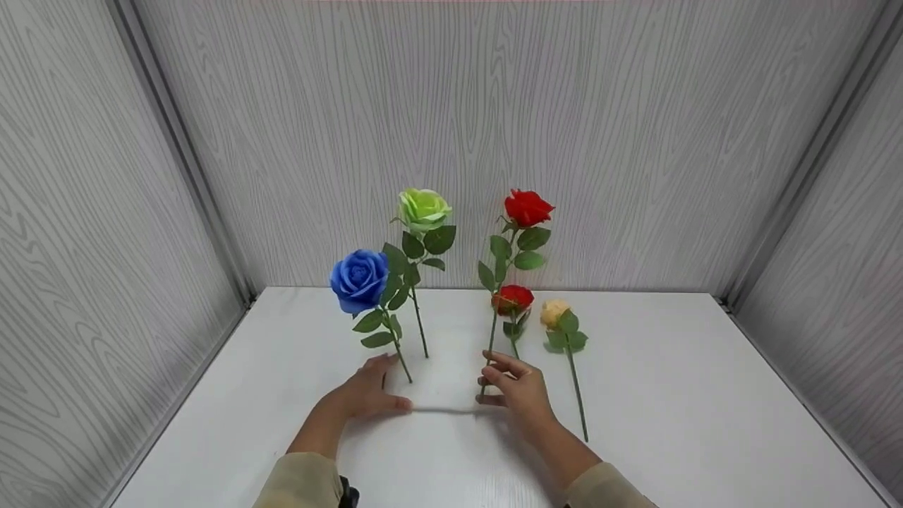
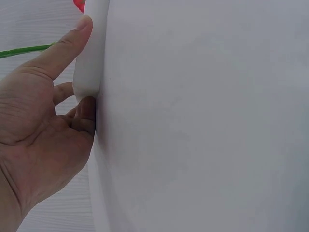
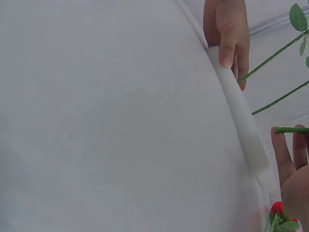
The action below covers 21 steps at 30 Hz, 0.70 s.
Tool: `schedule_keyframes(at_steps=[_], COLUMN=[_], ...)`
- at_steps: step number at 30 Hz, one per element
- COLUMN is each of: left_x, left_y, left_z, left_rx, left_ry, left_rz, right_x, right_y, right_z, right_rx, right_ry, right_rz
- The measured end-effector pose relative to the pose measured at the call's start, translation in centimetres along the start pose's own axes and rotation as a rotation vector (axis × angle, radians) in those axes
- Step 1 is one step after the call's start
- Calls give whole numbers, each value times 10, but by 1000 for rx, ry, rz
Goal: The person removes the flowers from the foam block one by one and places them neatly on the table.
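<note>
My right hand [image 1: 518,391] holds a tall red rose [image 1: 528,208] upright by its green stem, pinched low down. In the right wrist view, the lower end of the stem [image 3: 292,129] shows at a fingertip. A low white block [image 2: 91,63], hard to make out against the white table, lies between my hands. My left hand [image 1: 370,391] grips its left end, thumb along the front and fingers round the end and back. Beside that hand a blue rose [image 1: 360,281] and a light green rose [image 1: 424,210] stand up, their stems ending at the block.
A smaller red rose [image 1: 513,299] lies on the white table [image 1: 677,395] behind my right hand. To its right lies a peach rose [image 1: 556,314], its stem pointing towards me. Grey wood-grain panels [image 1: 451,106] close off the back and both sides.
</note>
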<state>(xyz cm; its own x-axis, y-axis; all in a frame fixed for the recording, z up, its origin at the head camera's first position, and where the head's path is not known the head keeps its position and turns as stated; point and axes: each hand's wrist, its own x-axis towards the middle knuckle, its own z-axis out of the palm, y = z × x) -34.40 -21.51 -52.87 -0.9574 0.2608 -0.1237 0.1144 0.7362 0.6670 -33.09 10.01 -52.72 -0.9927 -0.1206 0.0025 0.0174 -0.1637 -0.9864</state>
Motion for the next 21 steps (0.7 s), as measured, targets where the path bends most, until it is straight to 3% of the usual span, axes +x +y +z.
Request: schedule_keyframes(at_steps=[11,21], left_x=[0,1], left_y=[2,2], left_z=[2,0], left_rx=[-5,-18], left_ry=[7,-5], left_rz=[-9,-14], right_x=[1,-1], right_y=[-5,-6], right_z=[-26,-46], right_rx=[-107,-94], right_ry=[99,72], right_rz=[42,37])
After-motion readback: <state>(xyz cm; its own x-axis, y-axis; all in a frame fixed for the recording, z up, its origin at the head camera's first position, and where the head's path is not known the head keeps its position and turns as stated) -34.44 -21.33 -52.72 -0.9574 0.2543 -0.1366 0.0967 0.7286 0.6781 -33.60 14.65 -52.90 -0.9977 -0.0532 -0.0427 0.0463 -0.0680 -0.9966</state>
